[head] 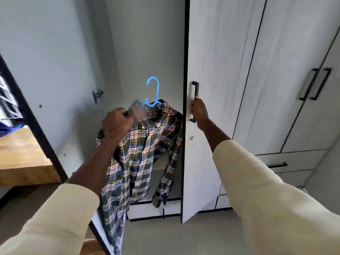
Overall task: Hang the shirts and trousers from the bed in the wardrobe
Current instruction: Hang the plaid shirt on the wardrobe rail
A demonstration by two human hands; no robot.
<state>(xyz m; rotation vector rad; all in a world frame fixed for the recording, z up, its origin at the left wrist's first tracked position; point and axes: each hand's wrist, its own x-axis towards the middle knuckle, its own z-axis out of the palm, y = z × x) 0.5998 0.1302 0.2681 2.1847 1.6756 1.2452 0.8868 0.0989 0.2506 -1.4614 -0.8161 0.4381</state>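
- The left hand (117, 124) grips a plaid shirt (141, 153) at the shoulder, already threaded on a blue plastic hanger (153, 92), held inside the open wardrobe (145, 43).
- The right hand (199, 111) is curled round the black door handle (195, 100).
- No rail is visible; the hook hangs on nothing yet.
- Bed and other garments are out of view, so the remaining work cannot be judged.

No text, label, brand name or number can be read anywhere. The plaid shirt (139, 155) carries a small orange-red mark on its chest, too small and blurred to make out as a logo or letters. A patch at the shirt's collar is blurred. The wardrobe doors (220, 70) bear no lettering or signs.
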